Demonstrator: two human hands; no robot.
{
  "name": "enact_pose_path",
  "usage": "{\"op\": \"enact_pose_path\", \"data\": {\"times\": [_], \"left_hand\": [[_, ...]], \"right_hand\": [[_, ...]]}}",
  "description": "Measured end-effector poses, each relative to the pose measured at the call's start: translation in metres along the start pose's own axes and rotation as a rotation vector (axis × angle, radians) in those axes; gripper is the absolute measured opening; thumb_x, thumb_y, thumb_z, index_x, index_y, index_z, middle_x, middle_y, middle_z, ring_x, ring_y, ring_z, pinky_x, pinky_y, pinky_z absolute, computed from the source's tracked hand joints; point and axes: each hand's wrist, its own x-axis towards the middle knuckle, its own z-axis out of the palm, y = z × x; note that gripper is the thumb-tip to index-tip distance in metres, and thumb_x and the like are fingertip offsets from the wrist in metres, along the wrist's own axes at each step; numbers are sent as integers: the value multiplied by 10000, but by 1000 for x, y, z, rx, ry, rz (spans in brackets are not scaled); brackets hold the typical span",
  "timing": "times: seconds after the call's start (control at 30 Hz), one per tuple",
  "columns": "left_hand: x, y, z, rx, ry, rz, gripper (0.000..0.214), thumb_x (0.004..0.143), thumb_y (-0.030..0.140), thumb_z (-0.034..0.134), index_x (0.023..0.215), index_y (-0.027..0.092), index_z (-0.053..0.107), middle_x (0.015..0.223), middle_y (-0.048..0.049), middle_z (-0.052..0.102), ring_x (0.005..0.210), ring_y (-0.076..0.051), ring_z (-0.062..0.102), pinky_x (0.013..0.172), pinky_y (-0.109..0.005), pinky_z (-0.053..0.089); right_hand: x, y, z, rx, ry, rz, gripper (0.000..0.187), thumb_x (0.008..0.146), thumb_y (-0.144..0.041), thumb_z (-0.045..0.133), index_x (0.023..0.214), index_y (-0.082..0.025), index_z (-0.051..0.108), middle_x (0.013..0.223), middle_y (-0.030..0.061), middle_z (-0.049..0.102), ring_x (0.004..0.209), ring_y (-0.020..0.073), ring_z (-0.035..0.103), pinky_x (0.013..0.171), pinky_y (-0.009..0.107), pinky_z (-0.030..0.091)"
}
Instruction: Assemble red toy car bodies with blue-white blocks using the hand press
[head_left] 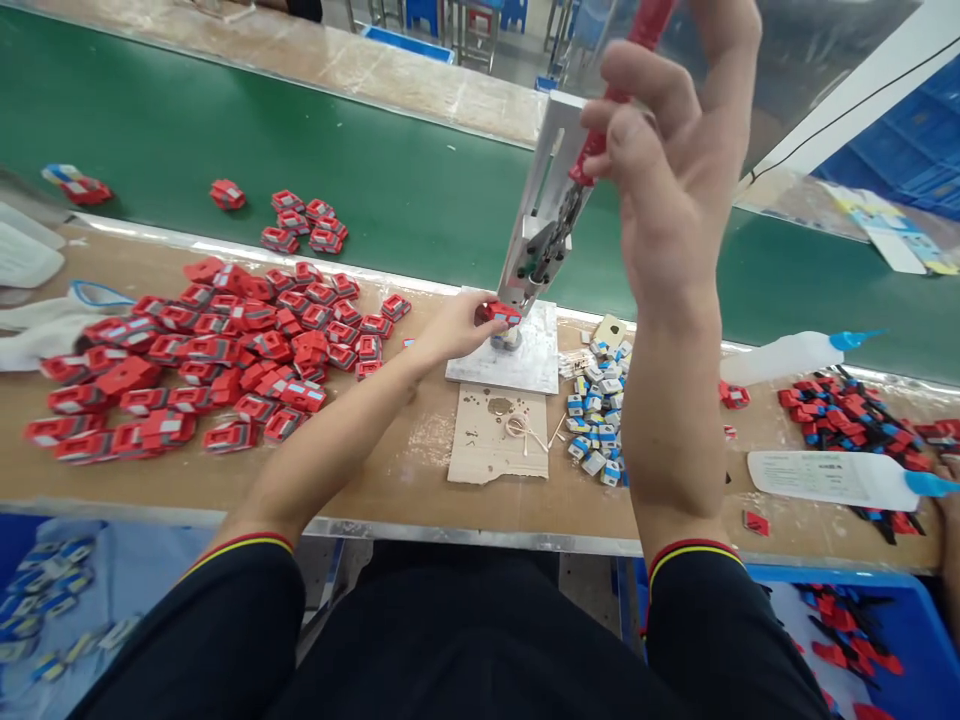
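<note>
My left hand (469, 325) pinches a red toy car body (504, 314) low on the hand press (541, 240), over its metal base plate (540, 372). Raised high on the right, my right hand (667, 150) has its fingers curled around the red lever handle (589, 155) of the press. A large heap of red car bodies (255, 345) lies left of my left forearm. Small white, blue and yellow parts (596, 425) are piled to the right of the base plate.
A green conveyor belt (420, 180) runs behind the bench, carrying several car bodies. White bottles with blue nozzles (825, 478) and red-black parts (855, 415) lie at right. Cardboard (480, 455) with cotton swabs sits in front. Blue bins (907, 620) stand below. Another person's arm (951, 520) shows at the right edge.
</note>
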Motion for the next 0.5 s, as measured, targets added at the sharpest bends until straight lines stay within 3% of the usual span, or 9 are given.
{"op": "enact_pose_path", "data": {"times": [0.03,0.07,0.1,0.17,0.3,0.4,0.5], "left_hand": [[-10,5,-6,-47,-15,-32,150,765,227,883,893,185,815,770,-52,756,704,-175,626,701,-298,476],[-22,11,-12,-99,-41,-64,146,787,274,876,892,189,821,786,-60,771,719,-178,649,691,-292,492],[-35,18,-16,-160,-62,-87,164,810,324,864,900,192,825,815,-69,790,748,-185,678,696,-288,516],[-61,30,-20,-289,-104,-125,226,835,387,860,949,194,828,899,-88,821,835,-203,725,737,-289,560],[-100,48,-11,-493,-132,-234,380,749,325,965,1055,173,798,893,-82,812,873,-218,755,780,-283,571],[-113,49,2,-537,-132,-250,471,723,316,995,1111,187,762,811,-32,771,772,-187,725,720,-259,541],[-122,45,9,-518,-123,-171,611,645,294,1038,1173,204,745,867,-28,773,785,-179,699,736,-263,534]], "right_hand": [[-12,-3,-4,-12,-122,88,677,907,-646,427,1008,-104,820,1228,-67,794,1044,161,791,621,209,422],[-29,-9,-10,-15,-200,128,468,939,-548,661,1224,-203,797,1276,-29,790,1118,147,790,701,187,519],[-49,-15,-16,-12,-242,168,422,961,-414,760,1357,-269,741,1293,11,784,1122,138,778,769,208,589],[-92,-27,-26,-33,-389,157,477,948,-334,821,1408,-332,694,1281,53,774,1132,187,750,823,304,653],[-155,-39,-31,-31,-592,195,718,862,-476,904,1498,-328,605,1307,99,769,1204,305,737,966,508,680],[-175,-42,-30,-3,-599,254,610,882,-486,883,1427,-337,651,1252,78,788,1142,290,764,983,514,674],[-184,-45,-36,-38,-519,305,567,869,-515,884,1358,-318,678,1218,90,801,1115,304,778,971,520,673]]}}
